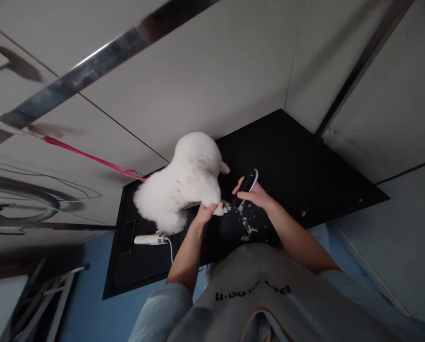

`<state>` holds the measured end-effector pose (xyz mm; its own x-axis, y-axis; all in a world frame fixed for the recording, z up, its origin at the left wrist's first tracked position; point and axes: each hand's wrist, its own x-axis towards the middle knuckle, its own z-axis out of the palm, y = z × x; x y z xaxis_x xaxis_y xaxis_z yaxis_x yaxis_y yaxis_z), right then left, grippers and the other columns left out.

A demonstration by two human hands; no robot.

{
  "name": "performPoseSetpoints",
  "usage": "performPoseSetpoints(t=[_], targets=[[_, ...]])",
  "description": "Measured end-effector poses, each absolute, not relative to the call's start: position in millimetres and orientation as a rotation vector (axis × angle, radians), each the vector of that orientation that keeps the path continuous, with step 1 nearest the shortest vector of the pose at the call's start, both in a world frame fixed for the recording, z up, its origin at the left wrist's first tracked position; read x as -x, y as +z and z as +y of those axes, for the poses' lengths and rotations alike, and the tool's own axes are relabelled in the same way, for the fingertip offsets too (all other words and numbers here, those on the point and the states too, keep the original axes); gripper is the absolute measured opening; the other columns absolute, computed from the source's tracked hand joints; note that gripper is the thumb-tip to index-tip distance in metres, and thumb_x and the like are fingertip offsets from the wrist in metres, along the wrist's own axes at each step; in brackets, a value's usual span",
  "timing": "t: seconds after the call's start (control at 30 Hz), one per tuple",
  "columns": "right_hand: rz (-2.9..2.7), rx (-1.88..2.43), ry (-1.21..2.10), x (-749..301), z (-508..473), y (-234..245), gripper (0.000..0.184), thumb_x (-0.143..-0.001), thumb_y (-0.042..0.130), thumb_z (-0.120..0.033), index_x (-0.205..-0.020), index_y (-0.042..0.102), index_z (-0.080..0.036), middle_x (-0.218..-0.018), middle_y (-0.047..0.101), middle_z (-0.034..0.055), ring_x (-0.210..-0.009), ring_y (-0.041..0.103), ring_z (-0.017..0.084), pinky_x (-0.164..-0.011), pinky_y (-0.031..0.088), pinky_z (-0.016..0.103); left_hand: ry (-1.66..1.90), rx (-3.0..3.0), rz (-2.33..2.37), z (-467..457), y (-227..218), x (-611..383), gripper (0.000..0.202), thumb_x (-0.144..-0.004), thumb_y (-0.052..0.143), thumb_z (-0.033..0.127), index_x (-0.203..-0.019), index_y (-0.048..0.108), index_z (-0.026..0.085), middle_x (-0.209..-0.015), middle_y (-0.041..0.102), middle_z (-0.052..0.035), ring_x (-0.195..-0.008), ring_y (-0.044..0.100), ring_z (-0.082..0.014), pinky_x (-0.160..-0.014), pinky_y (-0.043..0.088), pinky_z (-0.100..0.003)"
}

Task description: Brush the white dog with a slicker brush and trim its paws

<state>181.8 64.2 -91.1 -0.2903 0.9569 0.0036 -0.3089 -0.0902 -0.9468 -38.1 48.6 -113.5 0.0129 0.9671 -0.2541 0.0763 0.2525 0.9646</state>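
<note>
A fluffy white dog (187,175) stands on a black grooming table (290,156), its head end toward the left. My left hand (205,213) is closed around one of its lower legs, close to the paw (221,207). In my right hand (254,194) is a black hair clipper (248,181) with a pale edge, held just right of that paw. A small gap shows between the clipper and the paw. Loose tufts of white fur (247,223) lie on the table below the clipper.
A red leash (91,156) runs from the dog up to a metal bar (101,59). A white corded device (150,239) and a dark flat phone-like object (127,236) lie at the table's left end. The wall (233,71) borders the far side; a grey hose (27,192) hangs left.
</note>
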Motion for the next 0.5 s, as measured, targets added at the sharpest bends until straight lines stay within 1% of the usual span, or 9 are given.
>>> performPoseSetpoints(t=[0.07, 0.1, 0.2, 0.27, 0.33, 0.4, 0.5], targets=[[-1.048, 0.812, 1.601, -182, 68, -94, 0.031, -0.063, 0.071, -0.022, -0.088, 0.052, -0.022, -0.088, 0.073, 0.0004, -0.062, 0.061, 0.013, -0.055, 0.044, 0.025, 0.952, -1.101, 1.342, 50, -113, 39, 0.02, -0.065, 0.069, 0.032, -0.075, 0.066, 0.015, -0.077, 0.069, -0.0077, -0.074, 0.063, -0.0206, -0.076, 0.049, -0.035], [-1.043, 0.8, 1.633, -181, 68, -97, 0.031, -0.063, 0.072, -0.022, -0.087, 0.053, -0.022, -0.087, 0.073, 0.0003, -0.063, 0.061, 0.013, -0.055, 0.044, 0.025, 0.946, -1.117, 1.335, 51, -113, 39, 0.017, -0.068, 0.067, 0.031, -0.074, 0.065, 0.016, -0.077, 0.069, -0.0076, -0.074, 0.063, -0.0204, -0.075, 0.049, -0.034], [-1.116, 0.862, 1.741, -175, 69, -111, 0.026, -0.06, 0.076, -0.023, -0.077, 0.056, -0.02, -0.071, 0.071, 0.0, -0.064, 0.063, 0.015, -0.056, 0.046, 0.024, 0.933, -1.16, 1.331, 55, -109, 41, 0.012, -0.072, 0.063, 0.029, -0.072, 0.064, 0.017, -0.077, 0.068, -0.0076, -0.075, 0.063, -0.021, -0.074, 0.048, -0.034], [-1.008, 0.967, 1.774, -173, 68, -125, 0.024, -0.065, 0.075, -0.031, -0.071, 0.056, -0.019, -0.06, 0.066, -0.0006, -0.056, 0.06, 0.014, -0.051, 0.045, 0.024, 0.942, -1.156, 1.333, 59, -105, 43, 0.011, -0.072, 0.062, 0.028, -0.072, 0.063, 0.018, -0.077, 0.068, -0.008, -0.075, 0.063, -0.022, -0.074, 0.048, -0.035], [-0.742, 1.008, 1.825, -173, 65, -139, 0.026, -0.07, 0.072, -0.039, -0.072, 0.055, -0.02, -0.056, 0.064, -0.0018, -0.051, 0.058, 0.014, -0.049, 0.046, 0.025, 0.958, -1.132, 1.319, 64, -100, 44, 0.01, -0.073, 0.061, 0.027, -0.071, 0.063, 0.018, -0.077, 0.067, -0.0085, -0.077, 0.063, -0.0226, -0.076, 0.047, -0.036], [-0.471, 0.961, 1.926, -175, 61, -148, 0.024, -0.072, 0.071, -0.038, -0.075, 0.054, -0.02, -0.059, 0.065, -0.0015, -0.054, 0.062, 0.016, -0.055, 0.051, 0.029, 0.984, -1.106, 1.299, 68, -98, 43, 0.01, -0.073, 0.06, 0.026, -0.07, 0.063, 0.017, -0.077, 0.066, -0.0086, -0.077, 0.062, -0.0224, -0.077, 0.047, -0.037], [-0.306, 0.852, 2.062, -179, 56, -150, 0.019, -0.07, 0.071, -0.026, -0.081, 0.057, -0.02, -0.075, 0.072, 0.0044, -0.072, 0.07, 0.022, -0.066, 0.056, 0.036, 1.017, -1.107, 1.318, 73, -99, 41, 0.01, -0.072, 0.062, 0.026, -0.069, 0.063, 0.016, -0.074, 0.066, -0.0091, -0.076, 0.062, -0.0221, -0.075, 0.049, -0.036]])
